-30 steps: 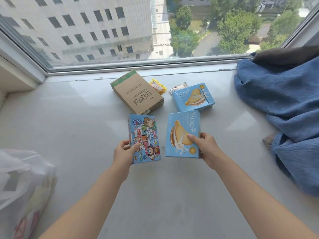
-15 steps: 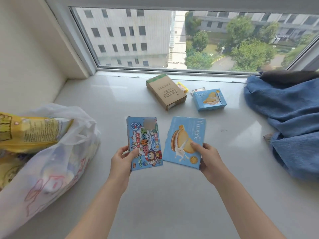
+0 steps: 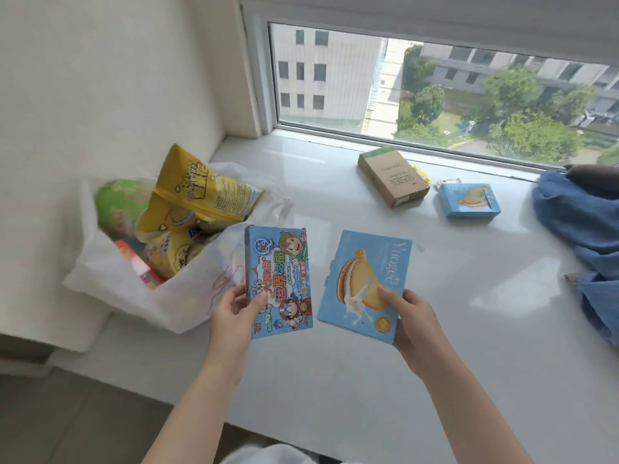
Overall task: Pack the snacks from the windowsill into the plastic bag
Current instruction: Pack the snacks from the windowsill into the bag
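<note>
My left hand [image 3: 236,311] grips the lower edge of a blue cartoon-printed box [image 3: 279,272], held above the white windowsill [image 3: 335,380]. My right hand [image 3: 413,316] holds a light blue biscuit box [image 3: 365,279] by its lower right corner. Both boxes hang just right of the white plastic bag [image 3: 181,296], which lies open at the left end of the sill. Inside the bag are yellow snack packets [image 3: 197,199], a green packet [image 3: 117,205] and a red pack [image 3: 140,267]. Far back on the sill lie a brown cardboard box [image 3: 392,175], a smaller blue biscuit box [image 3: 469,200] and small wrapped snacks [image 3: 447,183] between them.
A blue cloth [image 3: 582,236] is heaped at the right end of the sill. The window [image 3: 435,92] runs along the back and a white wall [image 3: 100,78] closes the left side. The sill's front edge drops to the floor [image 3: 67,413] at the lower left.
Both hands have carried their boxes leftward toward the bag. My view has swung left, so the open bag and its contents now show fully.
</note>
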